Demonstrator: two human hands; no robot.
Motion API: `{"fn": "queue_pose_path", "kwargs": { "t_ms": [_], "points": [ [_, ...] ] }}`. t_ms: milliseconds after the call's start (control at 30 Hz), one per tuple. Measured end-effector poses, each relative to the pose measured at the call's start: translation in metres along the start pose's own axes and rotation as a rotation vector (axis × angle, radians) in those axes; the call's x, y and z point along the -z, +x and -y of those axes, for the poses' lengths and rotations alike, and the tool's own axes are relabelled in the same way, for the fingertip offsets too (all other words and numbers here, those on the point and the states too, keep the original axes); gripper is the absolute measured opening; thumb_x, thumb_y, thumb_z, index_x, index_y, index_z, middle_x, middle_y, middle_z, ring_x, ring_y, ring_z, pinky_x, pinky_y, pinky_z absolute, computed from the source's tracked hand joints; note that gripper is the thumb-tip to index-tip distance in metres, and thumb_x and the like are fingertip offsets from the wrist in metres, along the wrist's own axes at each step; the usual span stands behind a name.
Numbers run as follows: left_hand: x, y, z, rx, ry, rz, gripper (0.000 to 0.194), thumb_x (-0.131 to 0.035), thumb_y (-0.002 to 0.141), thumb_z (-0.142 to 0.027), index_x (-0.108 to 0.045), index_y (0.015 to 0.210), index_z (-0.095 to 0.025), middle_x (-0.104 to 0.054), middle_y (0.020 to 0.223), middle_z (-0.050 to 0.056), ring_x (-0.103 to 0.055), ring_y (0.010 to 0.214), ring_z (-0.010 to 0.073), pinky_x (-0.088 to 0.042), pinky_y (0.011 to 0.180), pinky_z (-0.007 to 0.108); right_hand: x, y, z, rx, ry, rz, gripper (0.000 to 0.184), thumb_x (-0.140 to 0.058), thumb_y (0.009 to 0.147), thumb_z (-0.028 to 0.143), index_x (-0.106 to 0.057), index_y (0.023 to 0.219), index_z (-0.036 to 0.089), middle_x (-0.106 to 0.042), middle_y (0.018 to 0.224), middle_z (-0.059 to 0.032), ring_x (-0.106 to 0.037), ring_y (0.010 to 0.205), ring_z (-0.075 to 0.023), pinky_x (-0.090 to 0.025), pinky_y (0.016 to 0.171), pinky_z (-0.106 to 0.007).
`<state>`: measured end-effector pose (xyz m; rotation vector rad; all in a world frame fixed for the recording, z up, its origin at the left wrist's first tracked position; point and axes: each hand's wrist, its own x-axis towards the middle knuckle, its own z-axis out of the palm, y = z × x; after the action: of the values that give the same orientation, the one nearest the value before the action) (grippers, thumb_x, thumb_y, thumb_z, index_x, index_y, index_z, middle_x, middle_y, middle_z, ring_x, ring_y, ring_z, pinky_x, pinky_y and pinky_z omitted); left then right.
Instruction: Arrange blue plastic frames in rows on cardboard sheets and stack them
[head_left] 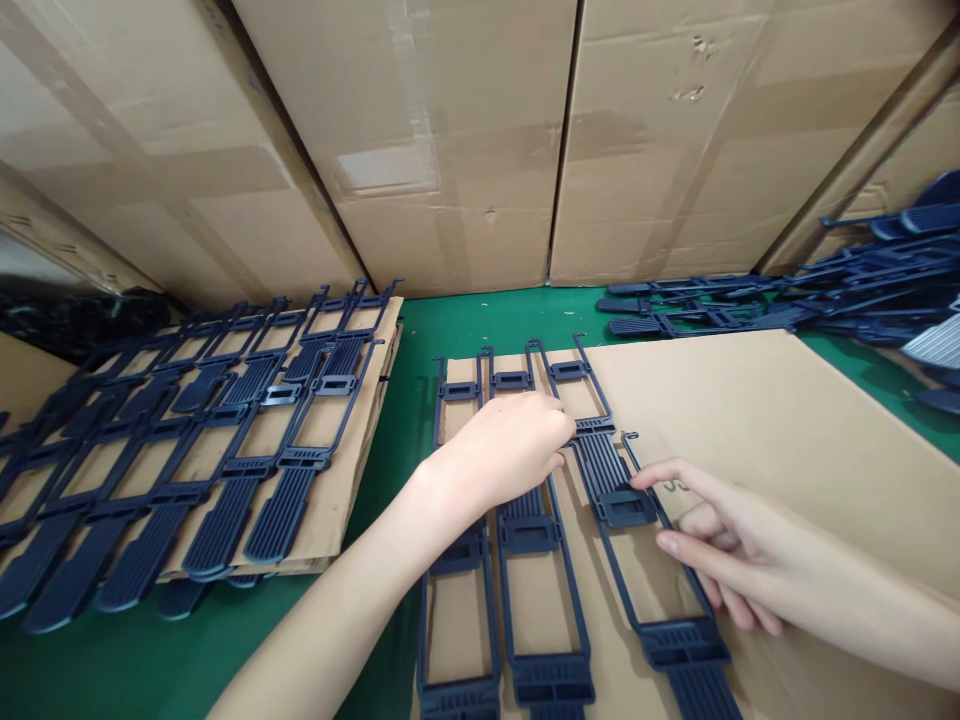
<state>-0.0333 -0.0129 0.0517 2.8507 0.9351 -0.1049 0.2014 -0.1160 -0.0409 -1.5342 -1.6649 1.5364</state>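
Note:
Long dark blue plastic frames with ribbed tongues lie in columns on a cardboard sheet. My left hand is closed at the upper end of the lower right-hand frame; its fingertips are partly hidden. A small rectangular slider sits across that frame. Beside it, my right hand has its index finger touching the frame's right rail, with the thumb apart and the other fingers curled. Two neighbouring columns, including the middle frame, run under my left wrist and forearm.
At left, a cardboard stack carries rows of similar plastic frames. A loose heap of dark blue parts lies at the far right on the green surface. Large cardboard boxes wall off the back.

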Motion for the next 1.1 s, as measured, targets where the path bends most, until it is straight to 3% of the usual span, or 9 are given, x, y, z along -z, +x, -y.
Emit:
{"fn": "queue_pose_path", "kwargs": {
  "t_ms": [100, 467, 533, 633, 733, 800, 933, 1100],
  "points": [
    [0.000, 0.001, -0.001, 0.002, 0.007, 0.008, 0.015, -0.061, 0.088, -0.013, -0.072, 0.099, -0.012, -0.070, 0.097, 0.011, -0.067, 0.096, 0.0271, -0.053, 0.082, 0.036, 0.002, -0.002, 0.005, -0.052, -0.025, 0.039, 0.051, -0.050, 0.094, 0.052, -0.036, 0.136, 0.027, -0.058, 0.057, 0.0040, -0.054, 0.038, -0.0110, -0.037, 0.033, -0.017],
    [-0.001, 0.003, -0.004, -0.021, 0.006, 0.039, 0.013, -0.061, 0.088, -0.010, -0.073, 0.092, -0.013, -0.070, 0.095, 0.011, -0.066, 0.099, 0.0261, -0.052, 0.083, 0.036, 0.007, -0.010, 0.018, -0.034, -0.111, 0.092, 0.045, -0.050, 0.095, 0.045, -0.039, 0.133, 0.023, -0.056, 0.066, 0.0046, -0.056, 0.048, -0.0105, -0.044, 0.042, -0.020],
    [-0.001, 0.003, -0.004, -0.023, 0.015, 0.035, 0.012, -0.063, 0.088, -0.013, -0.073, 0.093, -0.013, -0.070, 0.096, 0.010, -0.066, 0.099, 0.0258, -0.052, 0.082, 0.035, 0.011, -0.010, 0.024, 0.054, -0.225, 0.042, 0.038, -0.048, 0.097, 0.040, -0.044, 0.130, 0.023, -0.055, 0.063, 0.0054, -0.054, 0.048, -0.0102, -0.044, 0.045, -0.021],
    [-0.001, 0.003, -0.004, -0.023, 0.032, 0.036, 0.010, -0.064, 0.088, -0.015, -0.073, 0.092, -0.013, -0.070, 0.096, 0.010, -0.065, 0.096, 0.0257, -0.052, 0.081, 0.034, 0.018, -0.007, 0.040, 0.311, -0.492, -0.139, 0.025, -0.047, 0.098, 0.033, -0.057, 0.118, 0.023, -0.056, 0.062, 0.0044, -0.051, 0.051, -0.0104, -0.042, 0.051, -0.023],
    [-0.001, 0.004, -0.005, -0.017, 0.045, 0.050, 0.011, -0.063, 0.088, -0.015, -0.073, 0.092, -0.013, -0.069, 0.095, 0.010, -0.065, 0.097, 0.0263, -0.052, 0.081, 0.035, 0.025, 0.003, 0.055, 0.621, -0.721, -0.288, 0.018, -0.046, 0.098, 0.026, -0.063, 0.101, 0.019, -0.064, 0.077, -0.0022, -0.058, 0.068, -0.0149, -0.047, 0.062, -0.028],
    [-0.001, 0.004, -0.005, -0.015, 0.050, 0.052, 0.013, -0.062, 0.089, -0.015, -0.073, 0.094, -0.013, -0.069, 0.095, 0.010, -0.066, 0.097, 0.0268, -0.052, 0.082, 0.036, 0.027, 0.012, 0.060, 0.764, -0.827, -0.302, 0.018, -0.048, 0.098, 0.024, -0.064, 0.098, 0.017, -0.067, 0.092, -0.0071, -0.061, 0.086, -0.0197, -0.050, 0.073, -0.033],
    [-0.001, 0.003, -0.005, -0.007, 0.054, 0.051, 0.016, -0.058, 0.091, -0.015, -0.073, 0.097, -0.013, -0.068, 0.097, 0.011, -0.066, 0.097, 0.0270, -0.053, 0.082, 0.037, 0.026, 0.031, 0.053, 0.837, -0.984, -0.277, 0.021, -0.050, 0.097, 0.027, -0.064, 0.107, 0.015, -0.063, 0.117, -0.0139, -0.060, 0.108, -0.0271, -0.051, 0.090, -0.045],
    [-0.001, 0.004, -0.004, 0.003, 0.062, 0.058, 0.014, -0.060, 0.091, -0.018, -0.072, 0.094, -0.013, -0.069, 0.099, 0.011, -0.066, 0.098, 0.0271, -0.053, 0.081, 0.035, 0.025, 0.043, 0.045, 0.818, -1.017, -0.257, 0.022, -0.048, 0.096, 0.023, -0.064, 0.110, 0.014, -0.061, 0.125, -0.0147, -0.060, 0.113, -0.0277, -0.052, 0.093, -0.046]
  ]
}}
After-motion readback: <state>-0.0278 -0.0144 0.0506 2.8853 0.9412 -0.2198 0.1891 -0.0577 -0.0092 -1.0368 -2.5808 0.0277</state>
